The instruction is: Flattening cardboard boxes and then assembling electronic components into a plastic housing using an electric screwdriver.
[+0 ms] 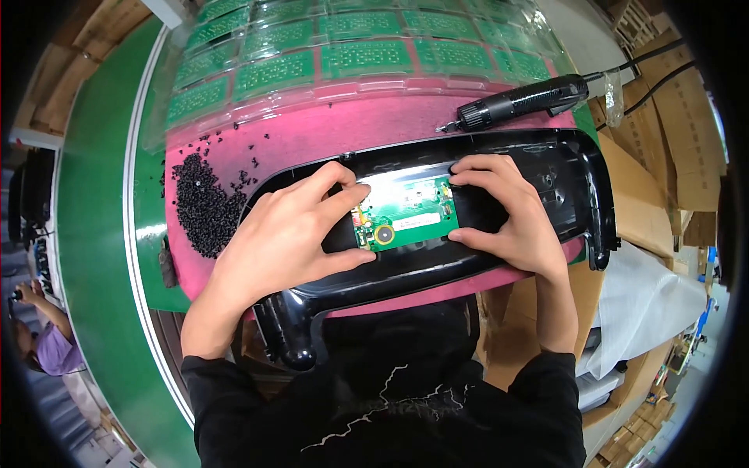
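Note:
A green circuit board [417,207] with a round buzzer-like part and a white label lies over the middle of a glossy black plastic housing [538,160]. My left hand [300,226] grips the board's left edge between thumb and fingers. At its right edge, my right hand [507,207] holds it the same way, with fingers at the upper corner and thumb at the lower. The housing rests hollow side up on a pink mat [304,121], and its curved ends point toward me. Whether the board touches the housing floor is hard to tell.
A heap of small black screws [203,207] lies on the mat at the left, some scattered. Beyond the housing lies a black electric screwdriver [523,101] with a cord. Clear trays [328,62] of green boards stand at the back. Cardboard boxes [640,187] are at the right; another person [51,335] is far left.

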`<action>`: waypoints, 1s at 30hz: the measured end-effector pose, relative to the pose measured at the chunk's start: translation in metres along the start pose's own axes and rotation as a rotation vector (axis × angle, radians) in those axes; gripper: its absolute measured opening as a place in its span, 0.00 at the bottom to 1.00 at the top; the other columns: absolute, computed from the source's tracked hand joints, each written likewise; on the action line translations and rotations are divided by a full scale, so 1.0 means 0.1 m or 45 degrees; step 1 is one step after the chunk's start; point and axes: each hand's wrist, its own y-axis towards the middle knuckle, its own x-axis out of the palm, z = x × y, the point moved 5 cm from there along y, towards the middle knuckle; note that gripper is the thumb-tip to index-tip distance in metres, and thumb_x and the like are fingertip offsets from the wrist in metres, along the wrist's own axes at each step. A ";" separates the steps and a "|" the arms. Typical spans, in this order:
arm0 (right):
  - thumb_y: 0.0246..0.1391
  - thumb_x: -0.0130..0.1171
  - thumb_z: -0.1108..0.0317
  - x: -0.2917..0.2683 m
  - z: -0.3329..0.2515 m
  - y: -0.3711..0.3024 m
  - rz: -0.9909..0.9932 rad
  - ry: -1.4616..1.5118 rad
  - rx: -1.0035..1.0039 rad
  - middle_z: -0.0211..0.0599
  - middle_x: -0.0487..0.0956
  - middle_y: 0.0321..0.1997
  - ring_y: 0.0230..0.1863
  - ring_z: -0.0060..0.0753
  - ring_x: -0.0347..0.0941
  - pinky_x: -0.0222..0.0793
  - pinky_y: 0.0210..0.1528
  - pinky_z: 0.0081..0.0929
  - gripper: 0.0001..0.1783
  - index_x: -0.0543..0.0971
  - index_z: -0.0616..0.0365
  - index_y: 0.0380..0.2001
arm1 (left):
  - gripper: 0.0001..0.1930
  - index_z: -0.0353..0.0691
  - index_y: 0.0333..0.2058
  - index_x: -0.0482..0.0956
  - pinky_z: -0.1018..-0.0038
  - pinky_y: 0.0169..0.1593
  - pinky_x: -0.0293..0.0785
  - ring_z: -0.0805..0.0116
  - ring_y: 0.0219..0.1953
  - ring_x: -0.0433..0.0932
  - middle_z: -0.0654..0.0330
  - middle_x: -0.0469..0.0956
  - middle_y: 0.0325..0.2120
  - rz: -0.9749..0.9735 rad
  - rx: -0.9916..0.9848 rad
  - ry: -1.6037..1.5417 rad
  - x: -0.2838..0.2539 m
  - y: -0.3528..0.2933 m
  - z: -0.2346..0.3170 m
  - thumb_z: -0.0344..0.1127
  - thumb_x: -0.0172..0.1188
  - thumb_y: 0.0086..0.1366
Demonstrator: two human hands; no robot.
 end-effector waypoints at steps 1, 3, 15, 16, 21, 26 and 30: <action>0.28 0.71 0.72 0.03 0.02 0.01 -0.011 0.003 0.014 0.40 0.73 0.48 0.50 0.44 0.67 0.63 0.53 0.34 0.29 0.75 0.60 0.41 | 0.30 0.38 0.46 0.74 0.67 0.36 0.73 0.56 0.35 0.75 0.58 0.71 0.40 -0.004 -0.006 0.003 0.01 0.00 -0.02 0.40 0.71 0.42; 0.27 0.71 0.72 0.06 0.04 0.04 -0.032 0.016 0.019 0.40 0.73 0.48 0.50 0.43 0.68 0.62 0.54 0.33 0.30 0.75 0.61 0.41 | 0.30 0.38 0.46 0.74 0.67 0.36 0.73 0.56 0.35 0.75 0.59 0.71 0.40 0.005 -0.005 -0.003 0.03 -0.01 -0.05 0.40 0.70 0.42; 0.27 0.70 0.75 -0.02 -0.16 0.05 -0.055 -0.010 0.147 0.40 0.71 0.51 0.52 0.39 0.67 0.63 0.52 0.31 0.40 0.69 0.60 0.51 | 0.29 0.34 0.46 0.72 0.67 0.35 0.76 0.56 0.32 0.77 0.56 0.72 0.39 0.275 0.192 -0.051 -0.09 -0.13 -0.06 0.43 0.69 0.48; 0.29 0.69 0.74 -0.09 -0.10 0.04 -0.043 0.012 0.161 0.39 0.71 0.51 0.52 0.36 0.67 0.63 0.52 0.29 0.40 0.68 0.60 0.53 | 0.27 0.34 0.45 0.73 0.68 0.34 0.75 0.56 0.30 0.77 0.56 0.73 0.37 0.386 0.252 -0.110 -0.17 -0.15 -0.08 0.43 0.68 0.49; 0.54 0.56 0.69 -0.92 0.48 -0.08 0.606 -0.228 0.344 0.36 0.70 0.46 0.48 0.29 0.65 0.60 0.53 0.25 0.27 0.65 0.55 0.58 | 0.12 0.33 0.39 0.77 0.70 0.36 0.73 0.58 0.32 0.77 0.53 0.76 0.34 0.761 -0.083 0.122 -0.71 -0.28 -0.58 0.26 0.59 0.55; 0.58 0.54 0.66 -1.23 0.97 0.15 0.380 0.143 0.649 0.33 0.69 0.42 0.45 0.23 0.66 0.64 0.47 0.22 0.24 0.65 0.46 0.59 | 0.16 0.31 0.40 0.76 0.63 0.48 0.70 0.50 0.42 0.74 0.50 0.75 0.36 0.428 -0.130 0.036 -0.57 -0.32 -0.91 0.25 0.61 0.50; 0.58 0.55 0.68 -1.18 0.94 0.33 0.635 0.350 0.743 0.35 0.71 0.41 0.37 0.21 0.71 0.70 0.34 0.16 0.17 0.66 0.51 0.49 | 0.18 0.31 0.40 0.76 0.65 0.45 0.71 0.52 0.41 0.74 0.51 0.75 0.37 0.397 -0.152 0.149 -0.46 -0.28 -0.89 0.26 0.64 0.48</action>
